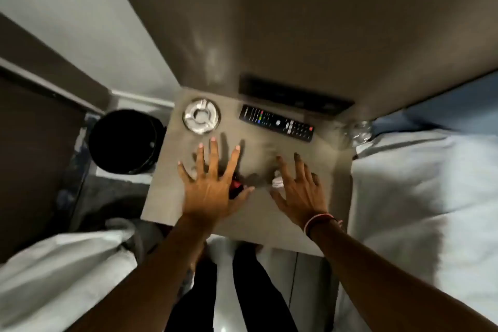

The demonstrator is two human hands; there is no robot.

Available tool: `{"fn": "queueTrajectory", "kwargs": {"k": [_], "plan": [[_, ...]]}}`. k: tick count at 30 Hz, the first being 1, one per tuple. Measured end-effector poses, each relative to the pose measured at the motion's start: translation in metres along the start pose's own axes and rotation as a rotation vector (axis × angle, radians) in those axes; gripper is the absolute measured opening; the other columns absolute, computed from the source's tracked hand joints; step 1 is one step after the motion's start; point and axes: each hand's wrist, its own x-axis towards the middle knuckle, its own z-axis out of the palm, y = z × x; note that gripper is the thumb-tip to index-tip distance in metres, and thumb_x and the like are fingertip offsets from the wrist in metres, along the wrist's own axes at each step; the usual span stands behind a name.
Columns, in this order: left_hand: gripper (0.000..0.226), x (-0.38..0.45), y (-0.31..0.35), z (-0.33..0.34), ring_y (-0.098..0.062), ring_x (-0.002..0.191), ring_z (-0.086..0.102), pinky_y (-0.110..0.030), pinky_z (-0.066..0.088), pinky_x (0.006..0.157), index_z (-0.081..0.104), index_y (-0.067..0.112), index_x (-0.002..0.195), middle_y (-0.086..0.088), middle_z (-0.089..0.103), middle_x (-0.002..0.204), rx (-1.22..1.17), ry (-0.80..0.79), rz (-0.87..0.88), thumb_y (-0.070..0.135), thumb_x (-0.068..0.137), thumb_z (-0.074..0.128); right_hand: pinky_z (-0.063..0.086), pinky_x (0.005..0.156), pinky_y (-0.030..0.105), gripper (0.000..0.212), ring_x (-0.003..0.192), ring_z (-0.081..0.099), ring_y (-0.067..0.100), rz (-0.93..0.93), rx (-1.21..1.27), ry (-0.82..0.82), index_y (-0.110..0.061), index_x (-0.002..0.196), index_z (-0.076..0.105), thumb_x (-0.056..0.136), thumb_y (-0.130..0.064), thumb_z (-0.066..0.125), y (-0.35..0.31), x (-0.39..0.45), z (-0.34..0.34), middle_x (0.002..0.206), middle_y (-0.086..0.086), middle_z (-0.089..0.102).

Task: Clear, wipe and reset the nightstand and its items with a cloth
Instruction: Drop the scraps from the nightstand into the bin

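Observation:
The grey nightstand point(318, 197) fills the middle of the head view. A round glass ashtray point(201, 115) sits at its back left and a black remote control point(276, 122) lies along the back. My left hand point(213, 186) hovers over the front left with fingers spread, above a small red and black object point(236, 188) that it partly hides. My right hand point(301, 194) is spread over the middle, above a crumpled white scrap point(277, 180). Neither hand holds anything. A white cloth point(62, 272) hangs at the lower left.
A black round bin point(125, 140) stands on the floor left of the nightstand. A bed with white sheets point(420, 210) borders the right side. A clear plastic item point(359, 131) rests at the back right corner. A dark switch panel point(293, 96) is on the wall behind.

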Motion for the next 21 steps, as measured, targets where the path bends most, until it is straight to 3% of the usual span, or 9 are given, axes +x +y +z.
{"fn": "queueTrajectory", "kwargs": {"k": [2, 5, 7, 9, 11, 13, 16, 19, 21], "plan": [[0.086, 0.002, -0.001, 0.033, -0.047, 0.147, 0.021, -0.075, 0.025, 0.106, 0.015, 0.035, 0.155, -0.023, 0.018, 0.162, -0.032, -0.032, -0.068, 0.082, 0.083, 0.029, 0.033, 0.115, 0.045, 0.068, 0.148, 0.027, 0.035, -0.016, 0.021, -0.042, -0.031, 0.159, 0.004, 0.102, -0.051, 0.036, 0.001, 0.009, 0.034, 0.167, 0.017, 0.002], [0.077, -0.007, -0.008, 0.093, -0.049, 0.144, 0.025, -0.07, 0.031, 0.105, 0.022, 0.031, 0.153, -0.026, 0.025, 0.159, -0.044, -0.009, -0.016, 0.07, 0.089, 0.036, 0.038, 0.112, 0.046, 0.061, 0.138, 0.036, 0.038, 0.007, -0.001, 0.024, -0.026, 0.157, 0.022, 0.102, -0.037, 0.047, 0.009, 0.01, 0.085, 0.163, 0.02, 0.017], [0.074, -0.011, -0.019, 0.124, -0.052, 0.143, 0.028, -0.073, 0.028, 0.107, 0.027, 0.027, 0.15, -0.027, 0.032, 0.156, -0.048, 0.038, 0.042, 0.054, 0.087, 0.056, 0.041, 0.11, 0.049, 0.057, 0.133, 0.039, 0.039, 0.031, 0.061, 0.123, -0.021, 0.151, 0.035, 0.098, -0.03, 0.054, 0.008, 0.015, 0.113, 0.157, 0.022, 0.027], [0.081, -0.009, -0.031, 0.131, -0.053, 0.138, 0.036, -0.073, 0.029, 0.108, 0.035, 0.022, 0.141, -0.028, 0.044, 0.149, -0.085, 0.106, 0.113, 0.033, 0.074, 0.078, 0.043, 0.107, 0.052, 0.042, 0.131, 0.042, 0.04, 0.098, 0.23, 0.22, -0.023, 0.142, 0.043, 0.1, -0.028, 0.048, 0.005, 0.022, 0.118, 0.15, 0.017, 0.036], [0.078, -0.009, -0.051, 0.124, -0.055, 0.123, 0.052, -0.07, 0.043, 0.099, 0.046, 0.018, 0.127, -0.031, 0.058, 0.132, -0.233, 0.163, 0.12, 0.008, 0.061, 0.086, 0.046, 0.104, 0.054, 0.033, 0.128, 0.044, 0.038, 0.099, 0.268, 0.259, -0.026, 0.134, 0.042, 0.101, -0.028, 0.045, -0.004, 0.031, 0.122, 0.145, 0.011, 0.036], [0.064, -0.01, -0.072, 0.107, -0.051, 0.096, 0.067, -0.058, 0.057, 0.079, 0.062, 0.013, 0.111, -0.03, 0.068, 0.113, -0.342, 0.259, 0.069, -0.005, 0.054, 0.084, 0.05, 0.098, 0.057, 0.036, 0.122, 0.047, 0.041, 0.08, 0.228, 0.294, -0.014, 0.134, 0.042, 0.099, -0.021, 0.049, -0.014, 0.032, 0.118, 0.142, 0.016, 0.038], [0.018, -0.002, -0.127, 0.069, -0.041, 0.073, 0.068, -0.041, 0.055, 0.063, 0.072, 0.008, 0.088, -0.022, 0.072, 0.092, -0.424, 0.273, -0.146, 0.007, 0.071, 0.067, 0.051, 0.095, 0.055, 0.038, 0.119, 0.048, 0.039, 0.004, 0.247, 0.294, -0.011, 0.131, 0.043, 0.1, -0.033, 0.037, -0.041, 0.035, 0.111, 0.14, 0.017, 0.04], [0.029, 0.017, -0.196, 0.041, -0.04, 0.074, 0.062, -0.039, 0.044, 0.063, 0.063, 0.007, 0.087, -0.019, 0.065, 0.08, -0.534, 0.377, -0.385, 0.021, 0.073, 0.043, 0.052, 0.093, 0.057, 0.034, 0.117, 0.05, 0.037, -0.064, 0.332, 0.339, -0.017, 0.127, 0.044, 0.1, -0.035, 0.033, -0.086, 0.046, 0.102, 0.136, 0.013, 0.043], [0.042, 0.032, -0.228, 0.035, -0.033, 0.09, 0.055, -0.039, 0.042, 0.075, 0.052, 0.006, 0.109, -0.016, 0.056, 0.1, -0.597, 0.429, -0.469, 0.03, 0.077, 0.039, 0.053, 0.092, 0.055, 0.032, 0.117, 0.05, 0.037, -0.094, 0.369, 0.369, -0.012, 0.127, 0.049, 0.099, -0.025, 0.041, -0.111, 0.05, 0.1, 0.135, 0.012, 0.043]]}}
